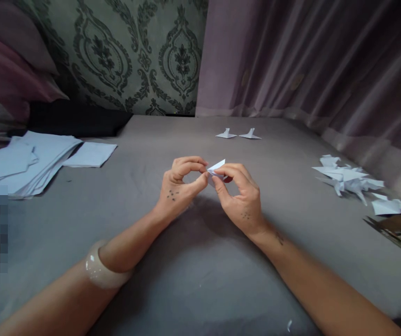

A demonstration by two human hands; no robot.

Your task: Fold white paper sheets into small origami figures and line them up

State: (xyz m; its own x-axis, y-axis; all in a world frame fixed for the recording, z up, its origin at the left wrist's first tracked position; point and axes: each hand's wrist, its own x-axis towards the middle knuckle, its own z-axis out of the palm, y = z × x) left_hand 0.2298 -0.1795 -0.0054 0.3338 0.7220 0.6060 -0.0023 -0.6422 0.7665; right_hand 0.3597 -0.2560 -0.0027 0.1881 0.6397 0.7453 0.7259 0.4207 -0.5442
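A small folded piece of white paper (217, 165) is held up between both hands, over the middle of the grey cloth surface (200, 280). My left hand (183, 184) pinches its left end between thumb and fingertips. From the other side, my right hand (240, 193) grips the paper between thumb and index finger. One pointed flap sticks up above the right fingers, while the lower part of the paper is partly hidden by them. A pale bangle (104, 268) circles my left forearm.
Two white folded paper figures (226, 134) stand at the back. To the right lies a pile of folded paper figures (349, 177), near a brown open case (396, 231). Stacked white sheets (43, 158) and a smaller paper stack (90, 155) lie left, before a black cloth (78, 119).
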